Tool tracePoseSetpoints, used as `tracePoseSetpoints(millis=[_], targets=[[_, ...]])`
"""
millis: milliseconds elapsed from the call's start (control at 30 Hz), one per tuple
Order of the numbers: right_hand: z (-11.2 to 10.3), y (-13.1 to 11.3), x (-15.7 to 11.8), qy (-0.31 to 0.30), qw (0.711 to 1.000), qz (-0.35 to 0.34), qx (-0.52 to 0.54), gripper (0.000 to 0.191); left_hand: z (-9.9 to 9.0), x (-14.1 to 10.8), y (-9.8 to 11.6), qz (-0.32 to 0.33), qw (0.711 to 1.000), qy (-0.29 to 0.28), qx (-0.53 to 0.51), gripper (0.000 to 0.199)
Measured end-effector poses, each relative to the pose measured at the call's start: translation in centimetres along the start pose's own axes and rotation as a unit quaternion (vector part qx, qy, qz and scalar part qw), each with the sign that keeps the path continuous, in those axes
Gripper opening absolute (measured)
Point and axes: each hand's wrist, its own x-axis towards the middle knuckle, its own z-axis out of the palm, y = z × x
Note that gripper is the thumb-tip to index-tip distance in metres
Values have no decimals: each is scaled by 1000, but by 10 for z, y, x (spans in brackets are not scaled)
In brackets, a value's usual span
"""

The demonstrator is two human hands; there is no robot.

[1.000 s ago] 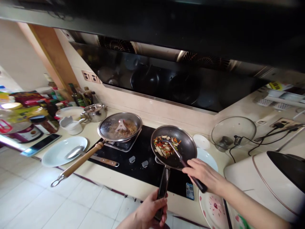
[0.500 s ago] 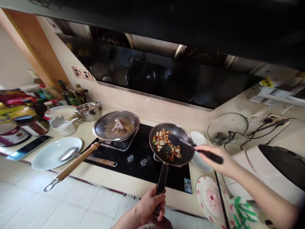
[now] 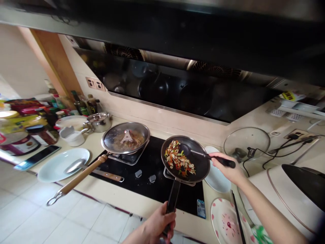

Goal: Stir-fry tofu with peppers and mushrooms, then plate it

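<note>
My left hand (image 3: pixel 164 222) is wrapped round the black handle of a frying pan (image 3: pixel 201 169) over the right burner. Diced food in white, orange and green (image 3: pixel 179 159) lies along the pan's left and lower side. In my right hand (image 3: pixel 225 169) is a black-handled spatula (image 3: pixel 199 153), reaching into the pan from the right; its dark head rests near the pan's middle, beside the food. On the left burner stands a second pan with a wooden handle (image 3: pixel 82 174), covered by a glass lid (image 3: pixel 120 140) with cooking food visible beneath.
A pale plate (image 3: pixel 50 169) with a metal spoon or ladle lies left of the black cooktop (image 3: pixel 144 193). Bottles and jars crowd the far left. At right are a dotted plate (image 3: pixel 219 220) with chopsticks, a white appliance (image 3: pixel 264 193) and a leaning glass lid (image 3: pixel 246 139). The range hood hangs low overhead.
The diced food has shifted and gathered into one band on the pan's left and lower side. Both hands keep their grips. The view has moved slightly.
</note>
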Motion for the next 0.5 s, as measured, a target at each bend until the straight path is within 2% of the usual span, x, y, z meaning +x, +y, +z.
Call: tracePoseSetpoints(millis=[67, 133, 233, 300, 400, 500], targets=[[5, -10, 2, -34, 984, -141, -106, 21, 1, 0, 0, -1, 1000, 7, 3, 43], [21, -12, 1, -78, 954, -237, -165, 23, 1, 1, -1, 1, 1000, 13, 11, 43], [46, -9, -11, -155, 916, -299, -219, 26, -2, 5, -1, 5, 1000, 17, 20, 43], [49, -10, -26, -210, 892, -315, -246, 27, -4, 7, -1, 7, 1000, 18, 23, 43], [22, -28, -48, -284, 863, -317, -273, 26, -5, 9, 0, 1, 999, 18, 27, 43], [-22, -65, -62, -312, 866, -278, -275, 24, -3, 8, 0, -1, 1000, 17, 18, 44]])
